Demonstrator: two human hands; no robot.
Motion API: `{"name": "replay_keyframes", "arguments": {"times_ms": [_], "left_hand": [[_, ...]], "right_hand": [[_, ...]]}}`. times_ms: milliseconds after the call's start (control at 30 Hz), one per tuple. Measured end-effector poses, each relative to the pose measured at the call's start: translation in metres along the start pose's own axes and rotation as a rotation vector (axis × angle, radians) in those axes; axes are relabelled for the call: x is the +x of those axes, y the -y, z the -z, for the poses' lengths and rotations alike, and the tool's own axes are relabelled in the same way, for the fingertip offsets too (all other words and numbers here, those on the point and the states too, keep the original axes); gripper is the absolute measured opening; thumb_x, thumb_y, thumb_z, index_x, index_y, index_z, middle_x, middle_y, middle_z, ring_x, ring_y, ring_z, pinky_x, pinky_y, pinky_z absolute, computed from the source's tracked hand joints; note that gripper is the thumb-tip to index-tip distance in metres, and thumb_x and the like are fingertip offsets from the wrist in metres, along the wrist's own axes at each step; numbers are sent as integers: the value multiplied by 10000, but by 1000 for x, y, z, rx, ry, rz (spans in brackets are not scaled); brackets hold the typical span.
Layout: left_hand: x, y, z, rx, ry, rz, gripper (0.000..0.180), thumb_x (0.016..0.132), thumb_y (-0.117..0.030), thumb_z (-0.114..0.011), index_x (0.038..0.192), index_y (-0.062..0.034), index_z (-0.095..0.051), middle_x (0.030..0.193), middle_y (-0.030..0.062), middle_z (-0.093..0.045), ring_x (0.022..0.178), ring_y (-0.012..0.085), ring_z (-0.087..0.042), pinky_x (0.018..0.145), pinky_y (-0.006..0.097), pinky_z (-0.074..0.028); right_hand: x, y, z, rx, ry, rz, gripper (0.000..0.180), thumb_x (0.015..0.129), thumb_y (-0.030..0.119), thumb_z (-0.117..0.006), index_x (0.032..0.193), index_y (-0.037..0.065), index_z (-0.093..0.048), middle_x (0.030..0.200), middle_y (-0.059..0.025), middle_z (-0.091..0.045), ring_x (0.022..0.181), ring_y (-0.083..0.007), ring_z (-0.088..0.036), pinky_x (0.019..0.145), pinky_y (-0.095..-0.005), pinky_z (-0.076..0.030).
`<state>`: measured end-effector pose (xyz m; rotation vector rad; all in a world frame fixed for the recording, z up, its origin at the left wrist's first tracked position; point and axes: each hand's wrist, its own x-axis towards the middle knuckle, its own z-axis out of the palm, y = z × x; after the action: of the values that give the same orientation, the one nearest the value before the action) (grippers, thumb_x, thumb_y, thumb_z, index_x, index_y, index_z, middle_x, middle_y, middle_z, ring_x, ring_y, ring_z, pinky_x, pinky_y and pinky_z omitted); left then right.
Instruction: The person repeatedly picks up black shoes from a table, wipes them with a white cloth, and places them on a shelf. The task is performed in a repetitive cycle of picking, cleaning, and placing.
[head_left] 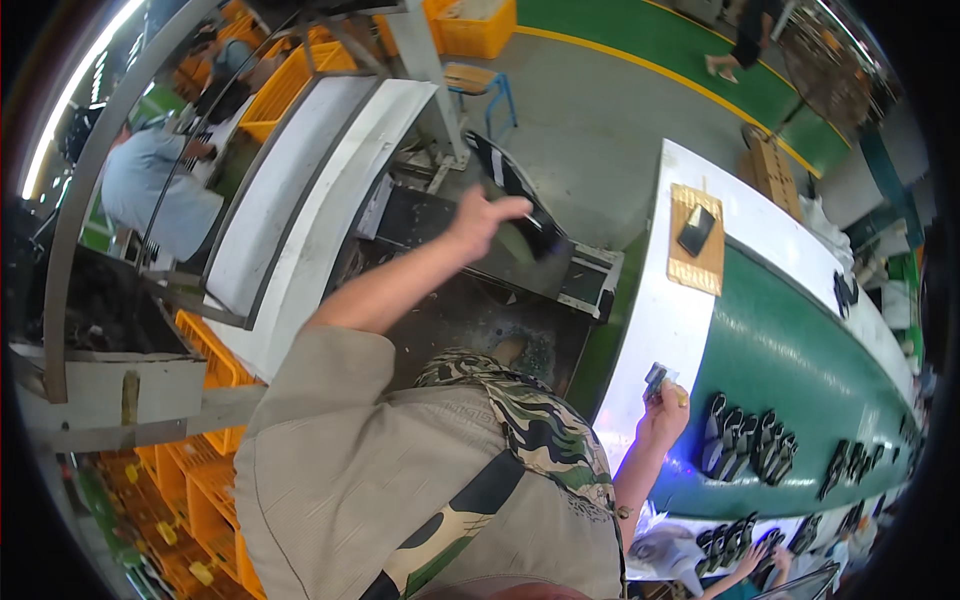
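Note:
My left hand [474,226], smeared by motion, reaches out with one digit stretched across a long curved black glossy strip [512,182] with white bands. Its other fingers are unclear, and I cannot tell whether it grips the strip. Below them is a dark machine top or bin [480,315] with scattered light bits. Over the white edge of the work table [640,350], my right hand [663,415] is closed on a small dark piece with a silvery part [656,378]. Something yellow shows at its fingertips. A dark shiny rectangular object [696,231] rests on a tan board [695,270].
Several black shoe-like parts [735,440] stand on the green belt [780,350] to my right. White curved panels [310,190] and orange crates [205,480] are on my left. People [160,190] work nearby. A stool [480,85] stands ahead, before a green walkway [610,30].

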<state>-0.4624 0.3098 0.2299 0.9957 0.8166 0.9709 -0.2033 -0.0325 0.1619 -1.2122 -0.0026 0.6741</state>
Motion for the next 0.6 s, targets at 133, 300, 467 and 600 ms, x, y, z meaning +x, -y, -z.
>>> {"name": "replay_keyframes", "arguments": {"times_ms": [133,300,467,600], "left_hand": [[44,-55,144,-9,-360,-97,343,668,-71,-797,968,14,-656,905,102,-684,796,214,-660,754,346,-535],[50,-116,345,132,-737,-168,314,671,-187,-821,877,-2,-673,853,104,-676,736,201,-655,670,326,-535],[-19,-177,551,379,-455,90,291,828,-246,-657,997,-9,-668,955,154,-677,877,260,-656,789,402,-538],[-31,-162,555,760,-546,291,339,876,-268,-577,1009,31,-668,1005,213,-672,908,279,-661,798,420,-537]], "right_hand": [[15,-13,-33,-22,44,-81,133,858,-3,-640,913,27,-523,800,-99,-608,651,-174,-597,554,-312,-527],[31,-15,-61,-86,109,-71,139,849,10,-655,908,27,-530,802,-98,-609,667,-187,-619,545,-327,-551],[24,-11,-82,-191,69,-92,130,813,33,-679,871,34,-563,804,-82,-611,689,-195,-623,569,-336,-553],[15,-14,-79,-97,43,-120,215,742,36,-753,821,58,-555,747,-53,-587,634,-159,-574,550,-316,-522]]}}
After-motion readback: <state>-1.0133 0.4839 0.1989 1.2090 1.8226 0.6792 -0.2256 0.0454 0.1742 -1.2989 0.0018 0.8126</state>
